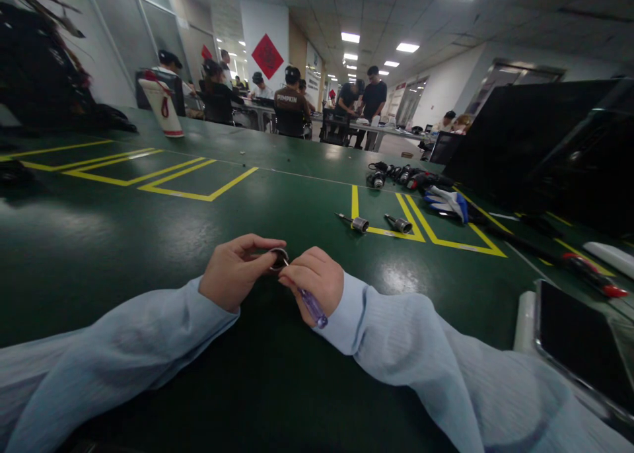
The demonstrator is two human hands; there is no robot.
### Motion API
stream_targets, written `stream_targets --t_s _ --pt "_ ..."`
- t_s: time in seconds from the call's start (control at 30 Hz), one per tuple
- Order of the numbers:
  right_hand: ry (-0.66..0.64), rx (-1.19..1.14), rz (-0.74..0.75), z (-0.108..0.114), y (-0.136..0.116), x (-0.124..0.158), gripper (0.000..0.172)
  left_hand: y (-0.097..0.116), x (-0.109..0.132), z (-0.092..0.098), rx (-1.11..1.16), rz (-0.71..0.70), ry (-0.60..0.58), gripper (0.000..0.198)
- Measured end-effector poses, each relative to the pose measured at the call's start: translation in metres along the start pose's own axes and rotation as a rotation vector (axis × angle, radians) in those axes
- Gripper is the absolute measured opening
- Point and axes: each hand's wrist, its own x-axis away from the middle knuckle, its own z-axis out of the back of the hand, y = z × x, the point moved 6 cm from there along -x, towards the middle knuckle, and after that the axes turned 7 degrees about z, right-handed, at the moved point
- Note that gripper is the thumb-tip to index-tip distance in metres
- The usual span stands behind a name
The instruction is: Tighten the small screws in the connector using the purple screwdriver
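My left hand (239, 270) pinches a small round metal part (279, 259) between thumb and fingers, its open end turned toward the right. My right hand (317, 279) is closed round a screwdriver with a translucent purple handle (313, 308). The screwdriver's thin shaft reaches to the opening of the round part; its tip is too small to make out. Beyond my right hand, two metal cylindrical pieces with thin shafts, one on the left (359, 224) and one on the right (399, 224), lie on the green table (297, 205) by yellow tape lines.
Dark motor-like parts (379, 177) and a blue-and-white glove (446, 203) lie at the back right. A phone (577, 341) is near my right forearm, with a red-and-black tool (594, 278) beyond. A white cup (163, 107) stands back left. Several people sit or stand farther off.
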Motion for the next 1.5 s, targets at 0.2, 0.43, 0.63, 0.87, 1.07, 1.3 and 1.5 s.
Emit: stream_targets --t_s 0.2,0.43,0.63,0.87,1.07,1.3,1.5 --pt "-0.014 0.004 0.003 -0.001 -0.001 0.000 0.017 0.001 -0.001 0.001 -0.002 -0.026 0.013 0.021" --pt "0.087 -0.131 -0.245 0.002 0.017 0.005 0.019 -0.005 -0.024 0.005 0.068 -0.037 0.056 0.024" --pt "0.341 -0.583 -1.138 -0.018 0.096 0.049 0.013 -0.009 -0.108 0.020 0.009 -0.124 0.186 0.024" --pt "0.375 -0.960 -1.587 -0.035 0.152 0.050 0.045 0.007 -0.176 0.001 -0.273 -0.292 0.142 0.051" --pt "0.442 -0.943 -1.556 -0.029 0.161 0.047 0.025 0.019 -0.168 -0.030 -0.525 -0.489 -0.059 0.042" --pt "0.453 -0.864 -1.389 -0.027 0.159 0.043 0.019 0.024 -0.146 -0.049 -0.702 -0.634 -0.249 0.033" --pt "0.406 -0.709 -1.221 -0.023 0.156 0.038 0.009 0.021 -0.137 -0.059 -0.763 -0.659 -0.350 0.032"
